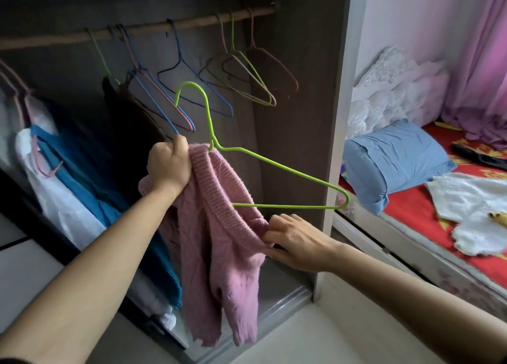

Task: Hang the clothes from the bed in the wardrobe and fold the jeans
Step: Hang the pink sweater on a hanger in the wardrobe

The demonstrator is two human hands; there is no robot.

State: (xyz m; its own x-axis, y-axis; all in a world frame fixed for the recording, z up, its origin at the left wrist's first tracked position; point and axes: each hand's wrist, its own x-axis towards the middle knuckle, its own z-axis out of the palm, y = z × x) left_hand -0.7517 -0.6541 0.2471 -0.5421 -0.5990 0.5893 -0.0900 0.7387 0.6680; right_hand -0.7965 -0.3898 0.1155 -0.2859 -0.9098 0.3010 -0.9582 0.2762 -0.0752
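This is a bedroom in a home. On the left stands an open wardrobe (pixel 290 133) with dark inner panels. A wooden rail (pixel 68 39) near its top carries coloured wire hangers (pixel 258 76), and a blue garment (pixel 82 177) hangs towards the left end. Just right of the wardrobe's side wall lies a bed (pixel 411 212) with a red patterned sheet, a blue pillow (pixel 395 163), a white padded headboard (pixel 397 89) and a white garment (pixel 472 204) spread on it. Pink curtains (pixel 482 61) hang at the far right.
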